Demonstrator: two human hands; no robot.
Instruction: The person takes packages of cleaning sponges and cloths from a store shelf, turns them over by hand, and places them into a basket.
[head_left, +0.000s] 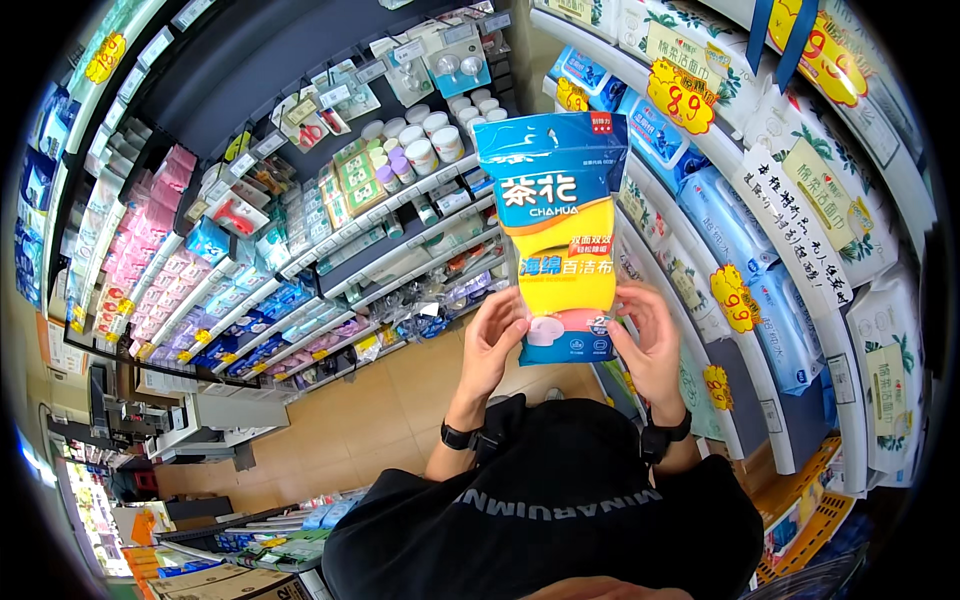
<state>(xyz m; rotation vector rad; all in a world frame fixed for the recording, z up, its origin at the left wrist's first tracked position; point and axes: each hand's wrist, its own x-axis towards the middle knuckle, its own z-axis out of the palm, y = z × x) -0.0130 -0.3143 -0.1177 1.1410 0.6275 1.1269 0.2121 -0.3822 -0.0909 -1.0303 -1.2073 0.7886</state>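
Observation:
A blue and yellow Chahua pack of sponge scourers (564, 247) is held upright before me, its printed front towards the camera. My left hand (491, 341) grips its lower left edge, with the thumb on the front. On the opposite lower edge, my right hand (646, 341) holds the pack the same way. The fingers behind the plastic are partly hidden. Each wrist bears a black band.
Shelves on the right carry blue wipe packs (720, 217) and white face-towel packs (825, 202). Ahead on the left, a shelf unit holds white tubs (448, 142) and pink packs (142, 232). Tan tiled floor (375, 405) runs between. A white counter (225, 416) stands farther left.

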